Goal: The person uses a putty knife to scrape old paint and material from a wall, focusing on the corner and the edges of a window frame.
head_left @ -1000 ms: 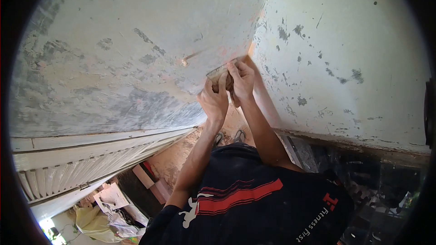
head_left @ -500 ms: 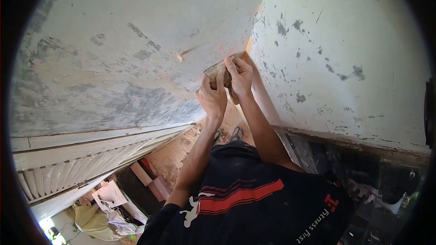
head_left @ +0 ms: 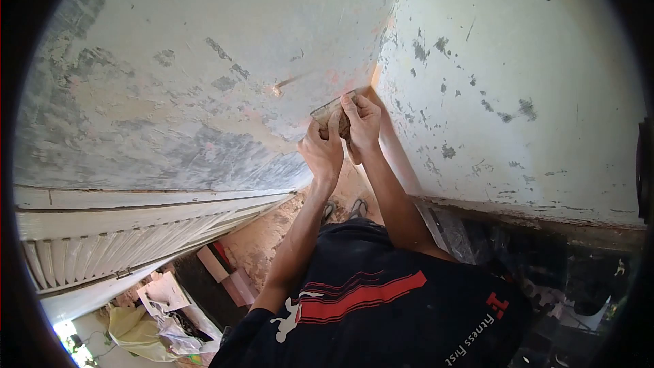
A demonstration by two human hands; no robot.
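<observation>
Both of my hands are raised near the inner corner of two patched walls, closed on a putty knife (head_left: 329, 110) caked with dried filler. Its straight blade edge faces away from me, close to the left wall. My left hand (head_left: 321, 155) pinches the left part of the blade between thumb and fingers. On the right side of the blade, my right hand (head_left: 366, 126) grips with its thumb on top. What looks like the handle end shows below the right hand, and the middle of the tool is partly hidden by fingers.
The left wall (head_left: 157, 95) has grey smears and a small hole, and the right wall (head_left: 470, 143) has dark chips. A white louvred panel (head_left: 129, 245) runs along the lower left. Boards and a yellow cloth (head_left: 136, 334) lie beyond it. My sandalled feet stand on a dusty floor (head_left: 262, 232).
The view has shifted slightly, and the hands with the putty knife appear a little lower and to the right in it. Both hands keep the same grip.
</observation>
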